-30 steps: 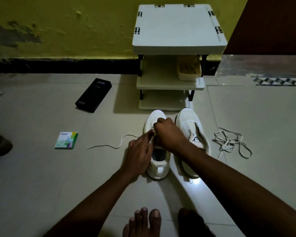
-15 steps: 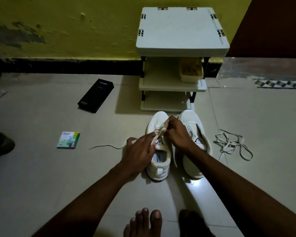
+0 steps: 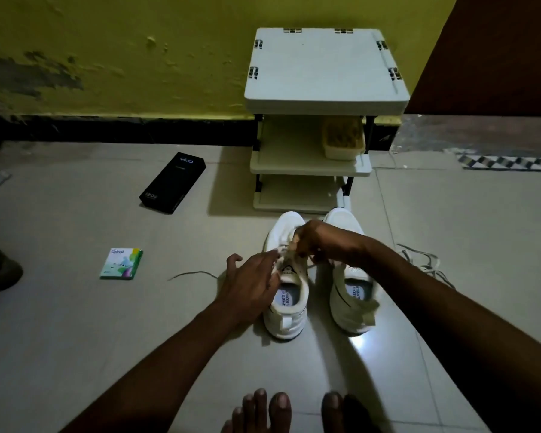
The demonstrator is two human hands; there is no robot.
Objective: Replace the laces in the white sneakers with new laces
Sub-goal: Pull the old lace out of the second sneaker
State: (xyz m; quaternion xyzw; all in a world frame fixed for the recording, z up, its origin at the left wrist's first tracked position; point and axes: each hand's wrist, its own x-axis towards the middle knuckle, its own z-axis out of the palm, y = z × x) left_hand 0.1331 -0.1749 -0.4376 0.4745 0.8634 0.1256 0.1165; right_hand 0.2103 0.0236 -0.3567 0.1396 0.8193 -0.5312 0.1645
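Tiled floor [image 3: 75,323], dim; the sneakers [image 3: 347,226] stand toes to the rack [image 3: 325,73], heels toward me, so I can work them easily. On the left sneaker [image 3: 286,320] the right hand [image 3: 320,242] pinches the lace [image 3: 289,251], threading it, I judge; the left hand [image 3: 250,282], fingers nearly straight, steadies the tongue [image 3: 289,271]. Left of the rack lie a "vivo" box [image 3: 172,182] and an "Odonil" pack [image 3: 121,264]. Insoles [image 3: 286,296] read "PEED LEXIBLE".

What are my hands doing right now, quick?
Left hand: open, straight fingers touching the sneaker.
Right hand: closed, pinching the lace above that sneaker.
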